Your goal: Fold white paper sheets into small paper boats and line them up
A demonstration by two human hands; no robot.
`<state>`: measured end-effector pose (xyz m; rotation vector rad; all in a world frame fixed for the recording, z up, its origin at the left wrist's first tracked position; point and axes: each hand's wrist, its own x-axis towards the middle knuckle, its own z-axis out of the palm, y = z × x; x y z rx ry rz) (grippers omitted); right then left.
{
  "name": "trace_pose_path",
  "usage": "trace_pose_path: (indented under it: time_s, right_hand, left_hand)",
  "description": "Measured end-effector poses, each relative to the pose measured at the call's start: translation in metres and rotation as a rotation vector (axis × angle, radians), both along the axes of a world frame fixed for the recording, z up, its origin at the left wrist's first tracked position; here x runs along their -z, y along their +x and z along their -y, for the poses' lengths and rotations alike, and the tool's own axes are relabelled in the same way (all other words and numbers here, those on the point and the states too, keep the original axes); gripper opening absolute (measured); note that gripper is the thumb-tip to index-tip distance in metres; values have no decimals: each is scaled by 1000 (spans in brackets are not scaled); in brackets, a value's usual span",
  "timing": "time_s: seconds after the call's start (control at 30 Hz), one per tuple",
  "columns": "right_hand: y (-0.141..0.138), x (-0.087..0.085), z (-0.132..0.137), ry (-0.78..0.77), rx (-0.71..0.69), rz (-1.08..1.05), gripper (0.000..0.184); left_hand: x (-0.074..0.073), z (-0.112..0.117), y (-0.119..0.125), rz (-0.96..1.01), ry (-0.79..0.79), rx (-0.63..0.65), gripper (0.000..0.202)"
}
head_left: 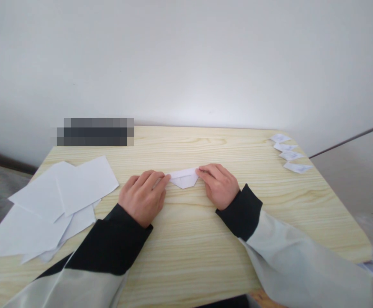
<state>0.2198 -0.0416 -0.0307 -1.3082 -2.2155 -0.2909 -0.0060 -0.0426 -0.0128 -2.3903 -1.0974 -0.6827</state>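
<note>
A small piece of folded white paper (183,177) lies between my hands near the middle of the table. It has a straight folded band along its far edge and a blunt, angled near edge. My left hand (144,192) pinches its left end between thumb and fingers. At the other end, the fingertips of my right hand (220,183) grip the right corner. Both ends of the paper are partly covered by my fingers.
Several loose white sheets (86,184) overlap on the table's left side. Several small folded white papers (290,155) line the far right edge. The wooden table (186,239) meets a white wall (186,64) at the back. A blurred-out dark patch (93,134) covers something at the back left.
</note>
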Motion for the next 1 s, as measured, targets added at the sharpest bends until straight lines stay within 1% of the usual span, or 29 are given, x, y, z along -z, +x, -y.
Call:
trace_pose_path:
  time_s: [0.13, 0.23, 0.37, 0.47, 0.6, 0.67, 0.7, 0.73, 0.77, 0.9, 1.0]
  right_hand:
    - [0, -1, 0, -5, 6, -1, 28]
    - [-1, -1, 0, -16, 11, -13, 27]
    - [-2, -2, 1, -50, 7, -34, 25]
    - [-4, -5, 2, -91, 16, -45, 22]
    - [-6, -9, 1, -124, 52, -82, 17]
    - [-7, -10, -3, -139, 65, -109, 19]
    - [-7, -10, -6, -150, 69, -126, 20]
    - [-8, -9, -9, -163, 69, -149, 21]
    - [-8, -8, -12, -181, 68, -175, 21]
    - [-12, -3, -26, -260, 38, -280, 15]
    - [-13, -3, -32, -292, 25, -302, 11]
  left_hand:
    - [0, 0, -1, -11, -6, 6, 21]
    - [-1, 1, 0, 0, -19, -30, 22]
    - [-1, 1, 2, 39, -81, -64, 19]
    - [-2, -1, 5, 122, -163, -91, 15]
    - [-2, -10, 10, 230, -322, -124, 20]
    - [0, -15, 13, 232, -338, -134, 23]
    - [0, -18, 15, 196, -389, -135, 25]
    - [1, -21, 16, 227, -371, -149, 23]
    - [2, -24, 17, 234, -389, -152, 23]
    - [2, -34, 19, 298, -480, -121, 21]
    - [1, -37, 19, 329, -526, -106, 19]
